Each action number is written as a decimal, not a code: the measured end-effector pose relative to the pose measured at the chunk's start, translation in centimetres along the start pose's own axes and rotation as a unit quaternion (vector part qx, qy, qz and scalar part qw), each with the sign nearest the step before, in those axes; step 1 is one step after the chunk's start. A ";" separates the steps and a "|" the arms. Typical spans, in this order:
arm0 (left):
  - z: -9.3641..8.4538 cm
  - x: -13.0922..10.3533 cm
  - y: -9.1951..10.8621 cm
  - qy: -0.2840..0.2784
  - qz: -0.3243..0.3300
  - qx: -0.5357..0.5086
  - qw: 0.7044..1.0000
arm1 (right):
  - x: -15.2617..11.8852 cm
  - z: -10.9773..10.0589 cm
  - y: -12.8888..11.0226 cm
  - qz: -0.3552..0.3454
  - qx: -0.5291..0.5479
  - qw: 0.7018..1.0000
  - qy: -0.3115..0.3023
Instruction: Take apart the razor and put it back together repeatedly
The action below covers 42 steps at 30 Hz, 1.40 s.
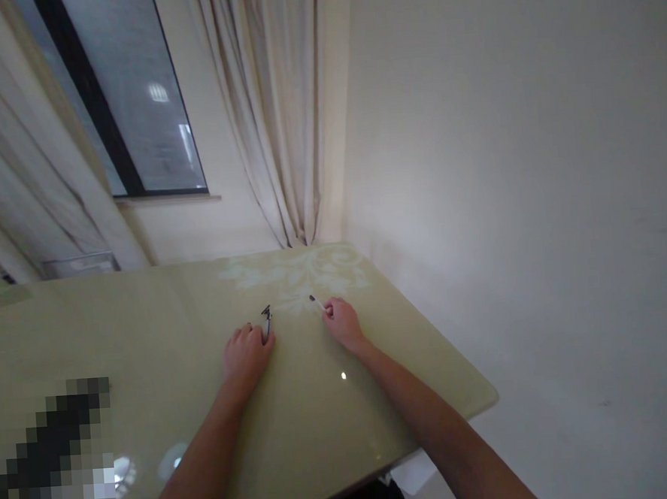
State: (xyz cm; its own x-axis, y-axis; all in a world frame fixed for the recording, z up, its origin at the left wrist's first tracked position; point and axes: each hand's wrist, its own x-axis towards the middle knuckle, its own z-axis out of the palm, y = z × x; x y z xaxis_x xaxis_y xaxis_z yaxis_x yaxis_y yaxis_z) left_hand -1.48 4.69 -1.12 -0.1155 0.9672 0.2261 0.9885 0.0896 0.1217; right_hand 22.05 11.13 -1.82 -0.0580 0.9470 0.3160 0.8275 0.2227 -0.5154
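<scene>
My left hand rests on the glossy table, closed on a small razor-like tool. Its dark, angular head points away from me, and the thumb side of the hand covers the lower handle. To the right, my right hand pinches a thin white stick with a dark tip, perhaps a small brush. That tip points left and away from me, toward the razor-like tool. A gap separates the two things. Both are too small to make out in detail.
The table's far edge runs along a wall with a window and pale curtains. A bare wall stands close on the right. At the left lies a dark, pixelated shape. Lamp reflections shine on the tabletop.
</scene>
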 end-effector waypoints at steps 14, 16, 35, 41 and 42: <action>0.2 0.3 -1.1 -0.012 -0.100 -0.074 0.992 | -1.2 4.5 -4.8 0.060 -0.006 0.998 0.004; 0.0 0.4 -1.9 0.009 -0.129 -0.073 0.989 | -1.5 4.3 -4.5 0.058 0.005 0.998 0.000; 0.1 0.6 -3.2 -0.022 -0.156 -0.092 0.983 | -1.9 3.6 -5.1 -0.025 -0.021 0.998 -0.058; 0.0 0.3 -1.6 -0.035 -0.115 -0.107 0.987 | -1.8 4.0 -5.3 -0.016 -0.034 0.999 -0.037; 0.0 0.2 -1.3 -0.039 -0.113 -0.106 0.987 | -1.8 4.0 -5.4 -0.019 -0.032 0.999 -0.040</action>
State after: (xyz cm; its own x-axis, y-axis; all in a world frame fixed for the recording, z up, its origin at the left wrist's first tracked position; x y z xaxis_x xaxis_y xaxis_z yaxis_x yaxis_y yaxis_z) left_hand -2.76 4.78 -1.23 -0.3145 0.9445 0.0952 0.8951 0.2617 0.3609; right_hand 15.48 9.17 -2.83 -0.1325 0.9540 0.2691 0.8574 0.2465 -0.4518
